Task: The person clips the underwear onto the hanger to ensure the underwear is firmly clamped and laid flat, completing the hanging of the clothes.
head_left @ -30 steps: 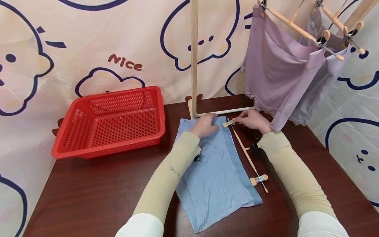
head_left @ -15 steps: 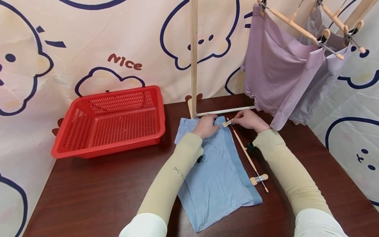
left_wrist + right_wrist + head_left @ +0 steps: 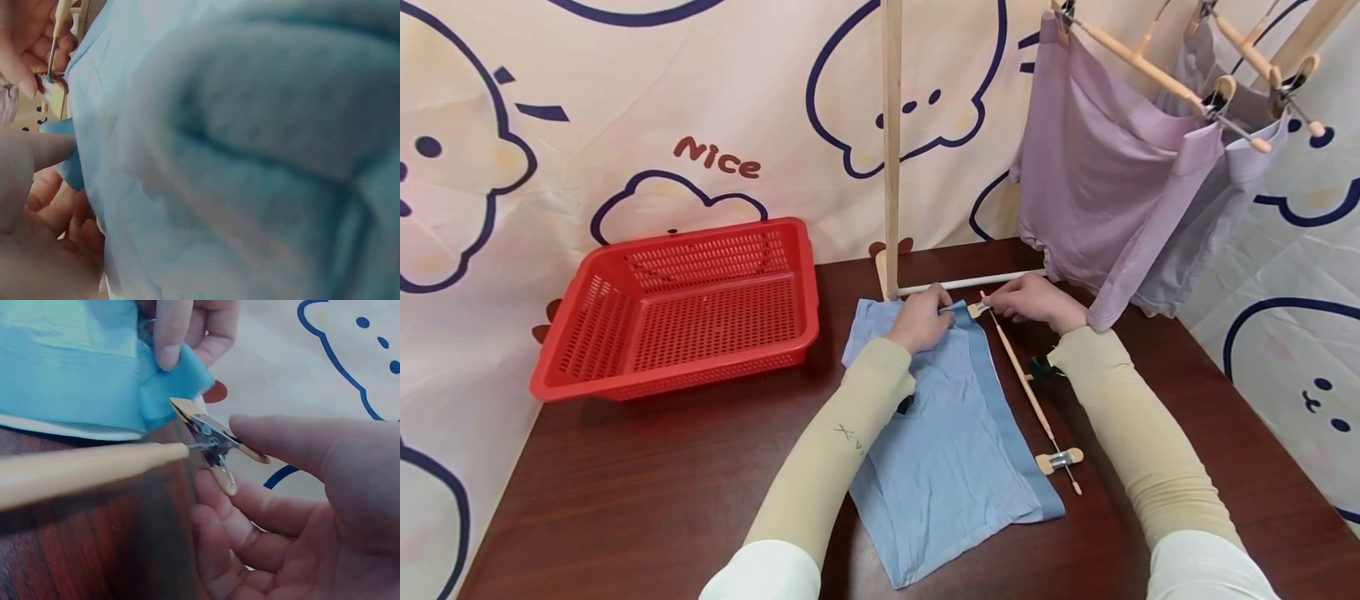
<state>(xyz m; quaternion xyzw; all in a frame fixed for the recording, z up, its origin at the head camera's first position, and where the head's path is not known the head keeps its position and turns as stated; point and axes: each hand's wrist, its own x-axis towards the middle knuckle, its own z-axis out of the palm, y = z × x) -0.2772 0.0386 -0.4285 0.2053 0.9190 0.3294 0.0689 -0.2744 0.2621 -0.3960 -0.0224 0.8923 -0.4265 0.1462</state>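
Observation:
Light blue shorts (image 3: pixel 947 450) with a darker waistband (image 3: pixel 1003 417) lie flat on the table. My left hand (image 3: pixel 921 318) pinches the far corner of that waistband, raised a little; in the right wrist view its thumb presses on the folded blue corner (image 3: pixel 172 384). Beside the waistband lies a wooden clip hanger (image 3: pixel 1026 383). My right hand (image 3: pixel 1033 302) grips the handles of its far clip (image 3: pixel 209 434), thumb on one and fingers at the other. The clip's tip is right at the blue corner. The near clip (image 3: pixel 1060 460) sits by the waistband's other end.
A red plastic basket (image 3: pixel 677 375) stands at the back left. A wooden upright (image 3: pixel 891 150) and a white bar (image 3: pixel 977 282) rise behind the shorts. Purple shorts (image 3: pixel 1105 175) and a greyish pair hang from clip hangers at the right, close above my right forearm.
The far waistband corner has come up in my left fingers. My right hand has shifted the far clip slightly away and to the right, and the hanger has moved a little with it.

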